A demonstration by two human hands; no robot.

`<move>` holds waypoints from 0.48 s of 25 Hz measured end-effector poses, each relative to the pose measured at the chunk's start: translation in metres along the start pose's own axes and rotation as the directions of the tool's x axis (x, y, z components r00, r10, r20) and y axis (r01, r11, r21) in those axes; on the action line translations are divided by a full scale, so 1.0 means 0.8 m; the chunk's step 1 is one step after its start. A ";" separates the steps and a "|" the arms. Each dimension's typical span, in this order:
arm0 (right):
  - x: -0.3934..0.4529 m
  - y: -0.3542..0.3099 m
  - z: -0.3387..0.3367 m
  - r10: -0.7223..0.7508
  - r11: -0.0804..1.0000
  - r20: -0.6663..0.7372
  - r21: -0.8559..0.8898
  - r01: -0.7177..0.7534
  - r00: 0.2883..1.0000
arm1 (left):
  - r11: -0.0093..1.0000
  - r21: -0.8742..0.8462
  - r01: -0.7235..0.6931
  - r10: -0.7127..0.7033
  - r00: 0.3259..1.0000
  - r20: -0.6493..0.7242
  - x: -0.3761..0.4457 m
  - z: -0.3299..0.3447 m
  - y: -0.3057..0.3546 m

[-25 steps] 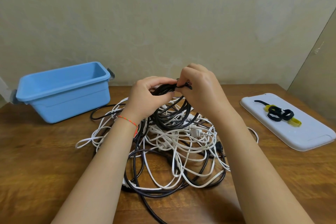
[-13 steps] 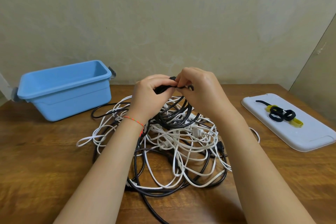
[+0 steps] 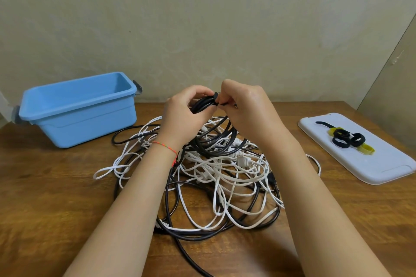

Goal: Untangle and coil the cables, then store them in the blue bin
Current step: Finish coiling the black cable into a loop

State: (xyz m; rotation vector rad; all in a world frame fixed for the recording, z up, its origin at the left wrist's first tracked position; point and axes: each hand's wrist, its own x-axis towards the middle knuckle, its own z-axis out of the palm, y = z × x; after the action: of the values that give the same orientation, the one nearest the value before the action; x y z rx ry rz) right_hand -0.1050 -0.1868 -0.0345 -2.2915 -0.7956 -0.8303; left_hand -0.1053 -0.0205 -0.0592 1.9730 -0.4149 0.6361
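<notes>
I have a black cable coil point(image 3: 210, 123) lifted just above the tangled pile of cables point(image 3: 216, 171) at the middle of the counter point(image 3: 56, 186), and a black strap point(image 3: 216, 98) is going round the top of its loops. To do this well, I judge I should keep the loops bunched tight and even, pull the strap snug before pressing it closed, and make sure no white strand from the pile is caught inside. My left hand point(image 3: 183, 114) is curled round the bundle, its fingers point(image 3: 202, 93) closed on the loops beside the strap. My right hand point(image 3: 244, 108) is closed too, its fingers point(image 3: 225, 96) pinching the strap end against the coil. The blue bin point(image 3: 76, 117) waits open at the far left, apart from the pile. At the right a white tray point(image 3: 371, 164) carries spare straps point(image 3: 347, 138), black and yellow
</notes>
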 end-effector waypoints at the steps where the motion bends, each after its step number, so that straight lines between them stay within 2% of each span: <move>1: 0.000 -0.001 -0.001 -0.008 1.000 0.003 -0.011 0.008 1.000 | 1.000 0.004 0.000 0.000 1.000 0.008 0.000 -0.001 0.000; 4: 0.000 -0.002 -0.004 -0.033 0.999 0.004 -0.039 0.033 0.999 | 0.999 -0.029 0.029 -0.028 0.999 0.041 0.002 -0.003 0.002; 7: -0.001 -0.006 -0.001 -0.037 0.999 0.014 -0.023 0.037 0.999 | 0.960 -0.177 0.216 -0.209 0.976 0.060 0.008 -0.007 0.004; 9: -0.001 -0.007 0.001 -0.030 0.999 0.032 -0.014 0.031 0.999 | 0.946 -0.155 0.286 -0.274 0.957 0.094 0.010 -0.009 0.003; 12: 0.000 -0.010 0.000 -0.027 0.999 0.065 -0.025 0.028 0.998 | 0.943 -0.145 0.301 -0.284 0.950 0.127 0.010 -0.014 0.002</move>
State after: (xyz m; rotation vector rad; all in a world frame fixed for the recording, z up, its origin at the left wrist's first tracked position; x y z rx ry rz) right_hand -0.1106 -0.1814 -0.0324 -2.3453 -0.8510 -0.7866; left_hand -0.1030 -0.0117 -0.0491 1.8678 -0.2212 0.3004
